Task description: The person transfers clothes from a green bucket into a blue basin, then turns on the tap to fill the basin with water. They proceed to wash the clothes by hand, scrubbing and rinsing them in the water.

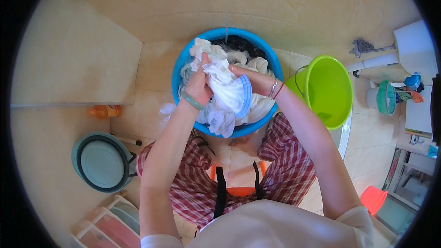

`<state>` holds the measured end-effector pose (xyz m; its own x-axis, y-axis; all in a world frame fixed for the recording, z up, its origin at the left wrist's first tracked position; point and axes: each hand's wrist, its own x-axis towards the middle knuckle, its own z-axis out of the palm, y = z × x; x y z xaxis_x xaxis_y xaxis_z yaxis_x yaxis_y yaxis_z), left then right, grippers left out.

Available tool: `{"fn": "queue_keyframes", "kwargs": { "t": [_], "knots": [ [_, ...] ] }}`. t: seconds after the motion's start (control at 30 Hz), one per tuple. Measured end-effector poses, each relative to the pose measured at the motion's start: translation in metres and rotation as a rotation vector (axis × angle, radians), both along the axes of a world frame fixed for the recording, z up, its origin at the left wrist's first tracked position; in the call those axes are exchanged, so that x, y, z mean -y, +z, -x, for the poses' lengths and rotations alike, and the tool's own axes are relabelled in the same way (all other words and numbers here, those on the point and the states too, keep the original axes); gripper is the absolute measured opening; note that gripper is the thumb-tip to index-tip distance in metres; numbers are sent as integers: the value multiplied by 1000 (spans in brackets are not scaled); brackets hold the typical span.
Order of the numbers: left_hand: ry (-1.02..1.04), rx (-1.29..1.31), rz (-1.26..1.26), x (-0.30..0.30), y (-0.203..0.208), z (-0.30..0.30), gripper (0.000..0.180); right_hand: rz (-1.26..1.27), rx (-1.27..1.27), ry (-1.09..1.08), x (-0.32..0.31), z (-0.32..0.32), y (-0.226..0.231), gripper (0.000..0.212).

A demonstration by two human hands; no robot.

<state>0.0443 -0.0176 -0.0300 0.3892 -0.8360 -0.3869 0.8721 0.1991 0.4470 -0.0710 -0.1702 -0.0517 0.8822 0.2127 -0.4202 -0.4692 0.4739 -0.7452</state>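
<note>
both hands' fingers around white cloth (bunched, over blue basin)

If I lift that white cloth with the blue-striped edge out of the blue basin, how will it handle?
The white cloth will probably be floppy: it bunches and folds between the left hand and right hand. It is likely heavy and dripping, since water streams into the blue basin. It may also be slippery if soapy.
</note>
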Motion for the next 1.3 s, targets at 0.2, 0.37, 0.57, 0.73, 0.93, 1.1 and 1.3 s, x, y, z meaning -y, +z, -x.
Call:
{"fn": "queue_keyframes", "kwargs": {
  "t": [0.2,0.37,0.57,0.73,0.93,1.1,1.3],
  "knots": [
    [294,119,-149,-23,-30,-4,41,596,53,-20,-9,10,33,63],
    [301,-346,-198,-24,-33,19,41,666,230,-285,9,36,37,51],
    [-111,-136,207,22,-5,45,53,724,308,-271,36,66,69,48],
    [-299,-130,282,100,38,91,52,1023,363,-629,85,138,85,46],
    [-458,-48,164,187,42,171,59,724,106,-1077,124,237,83,46],
    [-567,51,-31,224,9,220,71,858,-182,-1152,153,304,12,49],
    [-629,169,-126,200,-28,192,68,1659,-284,-776,151,293,-42,39]
  ]
}}
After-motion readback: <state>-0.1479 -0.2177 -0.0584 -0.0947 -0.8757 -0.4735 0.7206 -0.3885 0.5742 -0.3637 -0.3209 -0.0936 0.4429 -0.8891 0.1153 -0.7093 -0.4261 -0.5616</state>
